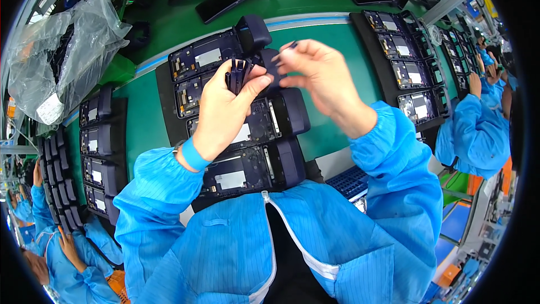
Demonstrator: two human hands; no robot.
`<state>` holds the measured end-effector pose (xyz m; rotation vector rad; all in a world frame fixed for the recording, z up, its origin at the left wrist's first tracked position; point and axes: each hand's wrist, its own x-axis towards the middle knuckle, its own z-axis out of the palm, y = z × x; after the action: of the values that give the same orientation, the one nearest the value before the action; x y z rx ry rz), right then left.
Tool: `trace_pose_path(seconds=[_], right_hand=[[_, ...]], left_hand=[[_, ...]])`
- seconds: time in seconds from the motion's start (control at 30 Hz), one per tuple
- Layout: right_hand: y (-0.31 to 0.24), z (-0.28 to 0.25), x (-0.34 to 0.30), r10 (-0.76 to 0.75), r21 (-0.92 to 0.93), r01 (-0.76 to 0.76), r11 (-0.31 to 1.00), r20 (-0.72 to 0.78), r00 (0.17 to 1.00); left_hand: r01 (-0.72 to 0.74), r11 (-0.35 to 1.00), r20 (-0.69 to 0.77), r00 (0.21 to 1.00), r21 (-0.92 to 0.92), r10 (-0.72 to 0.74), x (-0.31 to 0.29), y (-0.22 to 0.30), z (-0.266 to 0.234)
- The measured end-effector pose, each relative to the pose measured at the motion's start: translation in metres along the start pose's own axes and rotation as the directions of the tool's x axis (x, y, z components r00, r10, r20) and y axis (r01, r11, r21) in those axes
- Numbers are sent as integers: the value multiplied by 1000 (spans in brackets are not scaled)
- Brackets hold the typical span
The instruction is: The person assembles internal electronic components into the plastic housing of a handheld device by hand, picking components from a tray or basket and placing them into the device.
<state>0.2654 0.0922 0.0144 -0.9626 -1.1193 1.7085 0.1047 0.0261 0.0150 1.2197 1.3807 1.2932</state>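
Observation:
My left hand (220, 114), with a blue band round its wrist, is closed on a bunch of narrow black plastic pieces (237, 74). Just right of it, my right hand (329, 81) is closed in a pinch, and a small black piece (293, 45) shows at its fingertips. Below both hands lies a column of open dark device housings, with a far one (194, 49) and a near one (250, 163) plainly visible. White rectangles, circuit parts and raised black end sections show on them. My left hand partly hides the middle housings.
More open housings lie on a black pad to the right (413, 73) and in a column to the left (93, 146). A clear plastic bag (84, 62) hangs at the upper left. Co-workers in blue sleeves (472, 135) sit on both sides. The belt (337, 118) is green.

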Motion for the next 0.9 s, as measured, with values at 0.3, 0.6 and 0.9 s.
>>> trace_pose_path(seconds=[0.3,0.6,0.9], right_hand=[[13,-66,-24,463,-35,-462,886,81,882],[-6,-45,-28,295,-100,-285,953,103,950],[37,-52,-27,435,-1,-437,900,98,895]], left_hand=[[-433,707,465,870,559,164,-37,-42,-39],[-375,739,500,864,560,59,-35,-28,-35],[-339,835,460,880,433,119,-37,-30,-35]])
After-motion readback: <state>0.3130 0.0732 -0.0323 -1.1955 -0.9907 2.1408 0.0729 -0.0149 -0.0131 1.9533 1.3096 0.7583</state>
